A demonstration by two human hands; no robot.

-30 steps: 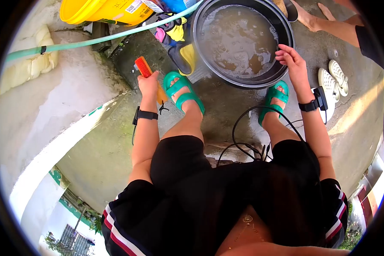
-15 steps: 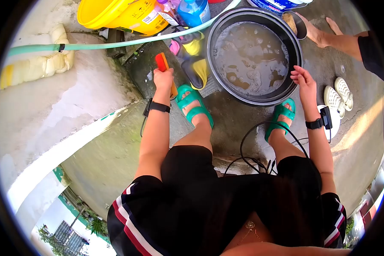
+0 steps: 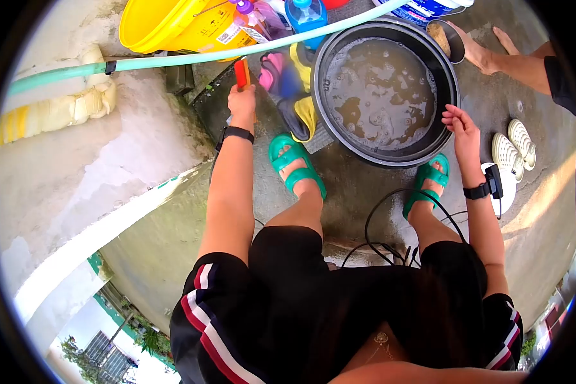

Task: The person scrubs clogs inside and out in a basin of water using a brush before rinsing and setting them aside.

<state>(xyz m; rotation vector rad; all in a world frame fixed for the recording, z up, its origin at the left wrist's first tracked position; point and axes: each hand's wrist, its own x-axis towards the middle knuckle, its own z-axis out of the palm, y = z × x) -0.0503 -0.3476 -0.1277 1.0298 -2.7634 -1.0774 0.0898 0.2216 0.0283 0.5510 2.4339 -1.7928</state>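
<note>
My left hand point(image 3: 241, 101) is closed round a long red-orange tool, apparently a scrub brush point(image 3: 242, 73). One end sticks out past my fingers, and its working face is hidden. Just right of it on the ground lie a yellow-and-grey shoe-like item point(image 3: 306, 115) and a pink one point(image 3: 271, 72). My right hand point(image 3: 461, 121) is at the near right rim of a large black basin point(image 3: 390, 160), fingers loosely bent and slightly apart, with nothing in them. I cannot tell whether it touches the rim. Murky, foamy water point(image 3: 381, 89) fills the lower part of the basin.
A green hose point(image 3: 173, 59) crosses before a yellow bucket point(image 3: 166, 25), a purple-topped bottle point(image 3: 253, 22) and a blue bottle point(image 3: 307, 19). Another person's bare limb point(image 3: 505, 67) reaches in at right. White clogs point(image 3: 514, 150) and black cables point(image 3: 377, 237) lie nearby.
My left hand has moved forward with the red-orange brush, away from my green sandal. The whole view has shifted slightly. My right hand stays by the basin rim.
</note>
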